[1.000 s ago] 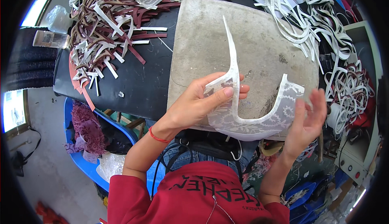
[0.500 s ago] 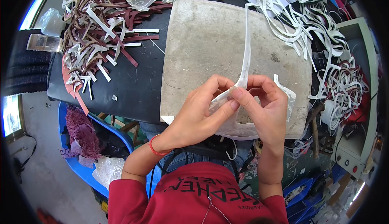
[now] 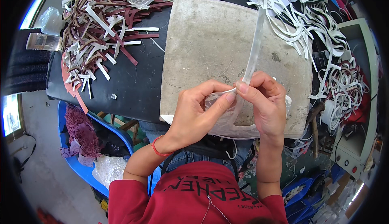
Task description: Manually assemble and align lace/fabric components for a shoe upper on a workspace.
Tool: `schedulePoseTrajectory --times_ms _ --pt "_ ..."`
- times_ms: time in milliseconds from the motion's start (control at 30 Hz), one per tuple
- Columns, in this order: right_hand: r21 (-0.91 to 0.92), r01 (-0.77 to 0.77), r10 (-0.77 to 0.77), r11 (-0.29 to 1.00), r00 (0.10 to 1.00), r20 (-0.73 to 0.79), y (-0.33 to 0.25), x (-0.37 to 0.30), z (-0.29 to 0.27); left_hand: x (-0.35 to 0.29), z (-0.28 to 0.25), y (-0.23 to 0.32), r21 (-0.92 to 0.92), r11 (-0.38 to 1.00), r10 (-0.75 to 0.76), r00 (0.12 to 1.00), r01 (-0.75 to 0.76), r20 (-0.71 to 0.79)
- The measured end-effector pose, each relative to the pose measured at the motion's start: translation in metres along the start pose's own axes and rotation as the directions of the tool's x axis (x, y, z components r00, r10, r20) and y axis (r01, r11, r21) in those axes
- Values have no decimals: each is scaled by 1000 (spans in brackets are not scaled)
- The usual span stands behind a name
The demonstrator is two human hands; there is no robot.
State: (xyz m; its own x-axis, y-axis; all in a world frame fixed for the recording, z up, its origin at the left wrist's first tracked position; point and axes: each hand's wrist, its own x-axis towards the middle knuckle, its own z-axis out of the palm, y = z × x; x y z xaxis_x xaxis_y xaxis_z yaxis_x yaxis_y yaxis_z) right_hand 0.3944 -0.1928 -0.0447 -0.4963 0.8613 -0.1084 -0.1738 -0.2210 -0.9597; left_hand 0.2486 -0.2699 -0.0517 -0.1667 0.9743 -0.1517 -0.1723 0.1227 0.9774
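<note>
Both my hands are over a worn grey board. My left hand (image 3: 194, 112) pinches the edge of a sheer white lace piece (image 3: 221, 125), thumb and forefinger pressed together. Close beside it, my right hand (image 3: 265, 102) holds a white strip (image 3: 255, 46) between thumb and fingers where it meets the lace edge. From there the strip runs away from me across the board to its far right part. The lace hangs below my fingers, with a curved cut-out near my right wrist. My fingers partly hide where strip and lace join.
The grey board (image 3: 202, 42) rests on a black padded table (image 3: 133, 86). Maroon and white strips (image 3: 101, 33) are heaped at left, white strips (image 3: 291, 29) at far right. A hammer-like tool (image 3: 316, 112) is right of the board; a blue basket (image 3: 77, 163) stands below left.
The strip's far end has swung right and now shows its broader face. My left hand has shifted slightly down and left, opening a small gap between the two thumbs.
</note>
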Motion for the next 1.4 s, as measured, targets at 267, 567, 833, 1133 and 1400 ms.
schedulePoseTrajectory --times_ms 267,567,833,1133,1400 --pt "-663 218 -487 716 836 -251 -34 -9 -14 22 -20 9 466 874 245 952 -135 -183" --pt "-502 -118 -187 857 836 -516 2 -57 -60 -13 35 -37 592 557 437 811 -583 389" --pt "-12 -2 -3 1000 917 -399 18 -41 -63 31 48 -22 -143 946 -253 937 292 243" --pt "48 43 -25 998 946 -322 13 -43 -58 35 47 -12 -106 978 -159 971 180 179" --pt "56 57 -37 997 953 -301 11 -41 -48 30 57 -16 46 994 98 995 -98 8"
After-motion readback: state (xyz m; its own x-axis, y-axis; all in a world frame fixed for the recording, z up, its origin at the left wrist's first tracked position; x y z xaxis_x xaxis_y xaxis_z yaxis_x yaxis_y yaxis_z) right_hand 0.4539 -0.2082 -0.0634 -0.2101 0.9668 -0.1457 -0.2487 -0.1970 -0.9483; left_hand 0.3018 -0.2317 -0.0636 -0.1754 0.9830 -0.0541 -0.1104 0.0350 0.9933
